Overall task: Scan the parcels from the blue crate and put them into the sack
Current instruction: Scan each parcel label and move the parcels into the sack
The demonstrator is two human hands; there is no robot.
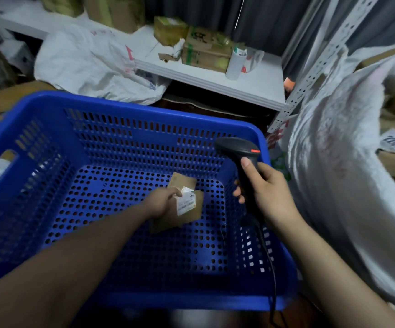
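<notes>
A big blue perforated crate [120, 129] fills the middle of the head view. On its floor lie two small brown cardboard parcels: one with a white label [189, 209], and a second [183, 182] just behind it. My left hand [162, 201] reaches down into the crate and grips the labelled parcel at its left edge. My right hand [266, 188] holds a black barcode scanner [239, 152] by its handle over the crate's right side, its head pointing left. The white woven sack [333, 162] stands at the right, beside the crate.
A white shelf [215, 76] behind the crate carries cardboard boxes [206, 53] and a white paper roll [235, 63]. Another white sack [85, 65] lies at the back left. A perforated metal upright [310, 74] rises at right. The scanner cable [271, 263] hangs over the crate's near rim.
</notes>
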